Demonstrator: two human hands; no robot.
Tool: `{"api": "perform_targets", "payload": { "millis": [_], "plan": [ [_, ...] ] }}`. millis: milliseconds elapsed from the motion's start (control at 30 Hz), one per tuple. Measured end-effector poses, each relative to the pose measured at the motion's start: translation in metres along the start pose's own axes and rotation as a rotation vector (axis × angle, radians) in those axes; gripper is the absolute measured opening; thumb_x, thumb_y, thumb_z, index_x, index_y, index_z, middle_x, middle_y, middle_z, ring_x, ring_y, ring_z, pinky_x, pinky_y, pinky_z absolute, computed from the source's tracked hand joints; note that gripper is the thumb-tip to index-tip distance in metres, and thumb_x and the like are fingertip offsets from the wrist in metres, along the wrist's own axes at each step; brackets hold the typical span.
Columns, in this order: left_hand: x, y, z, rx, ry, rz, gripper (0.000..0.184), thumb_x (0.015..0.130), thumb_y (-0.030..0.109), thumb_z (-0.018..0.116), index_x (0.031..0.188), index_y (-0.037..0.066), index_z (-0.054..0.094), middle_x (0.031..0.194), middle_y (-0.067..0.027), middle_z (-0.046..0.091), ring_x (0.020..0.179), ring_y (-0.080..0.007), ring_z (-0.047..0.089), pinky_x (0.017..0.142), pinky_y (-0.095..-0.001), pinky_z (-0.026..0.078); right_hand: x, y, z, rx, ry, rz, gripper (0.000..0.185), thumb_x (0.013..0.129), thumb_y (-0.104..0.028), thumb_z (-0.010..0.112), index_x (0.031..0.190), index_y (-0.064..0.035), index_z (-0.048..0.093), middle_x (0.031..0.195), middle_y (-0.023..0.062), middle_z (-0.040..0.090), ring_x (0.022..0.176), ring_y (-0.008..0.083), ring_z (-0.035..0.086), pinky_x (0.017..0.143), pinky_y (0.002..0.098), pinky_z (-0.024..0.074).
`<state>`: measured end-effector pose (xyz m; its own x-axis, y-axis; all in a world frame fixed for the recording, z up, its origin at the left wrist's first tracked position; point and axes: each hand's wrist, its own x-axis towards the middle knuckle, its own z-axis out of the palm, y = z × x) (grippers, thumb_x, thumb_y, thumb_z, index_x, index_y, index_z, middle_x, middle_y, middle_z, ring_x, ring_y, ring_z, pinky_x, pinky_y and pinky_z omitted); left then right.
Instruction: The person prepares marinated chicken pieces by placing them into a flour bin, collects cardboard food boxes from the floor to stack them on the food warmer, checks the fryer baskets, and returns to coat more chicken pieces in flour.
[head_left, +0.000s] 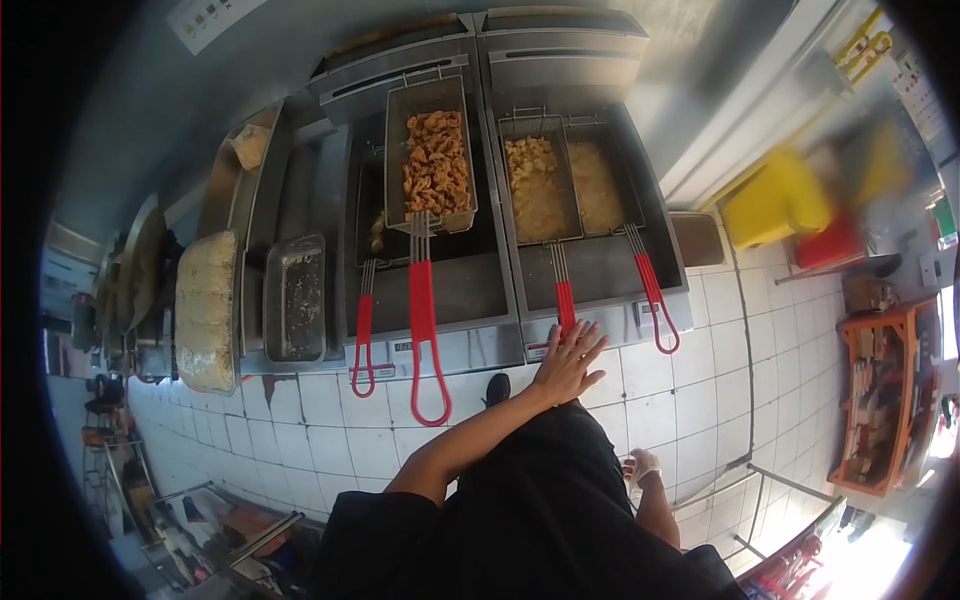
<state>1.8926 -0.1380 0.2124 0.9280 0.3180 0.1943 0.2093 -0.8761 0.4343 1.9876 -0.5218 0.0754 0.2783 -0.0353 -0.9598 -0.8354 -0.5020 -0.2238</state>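
My left hand [568, 368], bare with fingers spread, is over the lower end of a red-handled fryer basket's grip [566, 297]. Whether it touches the grip I cannot tell. That fryer basket [543, 185] sits in bubbling oil with pale pieces, beside a second fryer basket [596, 190] in the same fryer. Low by my side, my right hand [642, 466] has clear plastic about it, seemingly a glove; its fingers are too small to read. In the left fryer, a raised fryer basket [440, 222] holds browned fried pieces [436, 160].
Left of the fryers stand a metal pan [296, 300] with crumbs and a tray of pale, coated food [207, 310]. Another red handle [364, 330] juts out at the left fryer. Yellow bins [775, 200] and an orange shelf [880, 400] are to the right, beyond white floor tiles [690, 385].
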Motion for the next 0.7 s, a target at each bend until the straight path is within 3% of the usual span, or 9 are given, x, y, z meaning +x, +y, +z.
{"api": "perform_targets", "payload": {
  "millis": [67,100,200,367,500,600,700],
  "plan": [
    [0.001,0.005,0.004,0.015,-0.030,-0.041,0.069,0.097,0.053,0.046,0.154,0.018,0.029,0.161,-0.0114,0.021,0.150,-0.0360,0.014,0.115,-0.0648,0.012,0.021,-0.006,-0.027,0.037,-0.057,0.013,0.030,0.093,-0.023,0.052,0.118,-0.0083,0.052,0.097,0.0234,0.065,0.064,0.0301,0.058,0.053,0.0431,0.0461],
    [0.006,0.007,0.005,0.011,-0.023,-0.032,0.069,0.097,0.053,0.046,0.154,0.018,0.029,0.161,-0.0114,0.021,0.150,-0.0358,0.014,0.115,-0.0653,0.012,0.027,-0.012,-0.037,0.032,-0.059,0.001,0.032,0.090,-0.030,0.056,0.114,-0.0084,0.053,0.091,0.0163,0.058,0.067,0.0297,0.057,0.059,0.0473,0.0449],
    [0.018,0.013,0.005,0.023,-0.023,-0.026,0.069,0.096,0.050,0.049,0.154,0.018,0.030,0.161,-0.0122,0.022,0.149,-0.0358,0.015,0.114,-0.0662,0.013,0.038,-0.043,-0.056,-0.076,0.007,0.025,0.033,0.090,-0.030,0.057,0.114,-0.0086,0.053,0.093,0.0170,0.058,0.066,0.0292,0.055,0.059,0.0477,0.0449],
    [0.046,0.043,-0.042,0.130,-0.169,-0.128,0.069,0.092,0.039,0.059,0.152,0.016,0.032,0.159,-0.0155,0.025,0.147,-0.0388,0.020,0.112,-0.0682,0.016,0.064,-0.102,-0.092,-0.080,-0.034,0.033,0.023,0.092,-0.021,0.052,0.112,-0.0093,0.052,0.089,0.0203,0.063,0.058,0.0253,0.052,0.051,0.0403,0.0430],
    [0.107,0.093,-0.060,-0.066,-0.098,-0.138,0.070,0.093,0.042,0.059,0.153,0.019,0.031,0.160,-0.0172,0.022,0.149,-0.0394,0.016,0.113,-0.0675,0.013,0.077,-0.150,-0.111,-0.022,-0.022,0.006,0.022,0.089,-0.017,0.053,0.111,-0.0107,0.052,0.085,0.0195,0.061,0.055,0.0234,0.049,0.047,0.0376,0.0406],
    [0.165,0.129,-0.027,-0.086,0.008,0.029,0.069,0.093,0.045,0.058,0.152,0.018,0.034,0.160,-0.0165,0.023,0.149,-0.0385,0.016,0.114,-0.0662,0.012,0.084,-0.170,-0.119,-0.001,-0.049,-0.032,0.024,0.088,-0.018,0.055,0.110,-0.0109,0.052,0.085,0.0198,0.061,0.055,0.0238,0.050,0.047,0.0379,0.0420],
    [0.172,0.131,0.045,-0.060,0.001,0.063,0.067,0.093,0.048,0.057,0.150,0.018,0.037,0.159,-0.0144,0.026,0.148,-0.0359,0.020,0.115,-0.0635,0.012,0.083,-0.180,-0.118,-0.029,-0.084,-0.056,0.025,0.088,-0.020,0.056,0.111,-0.0100,0.052,0.086,0.0203,0.061,0.056,0.0257,0.051,0.049,0.0399,0.0442]
  ]
}}
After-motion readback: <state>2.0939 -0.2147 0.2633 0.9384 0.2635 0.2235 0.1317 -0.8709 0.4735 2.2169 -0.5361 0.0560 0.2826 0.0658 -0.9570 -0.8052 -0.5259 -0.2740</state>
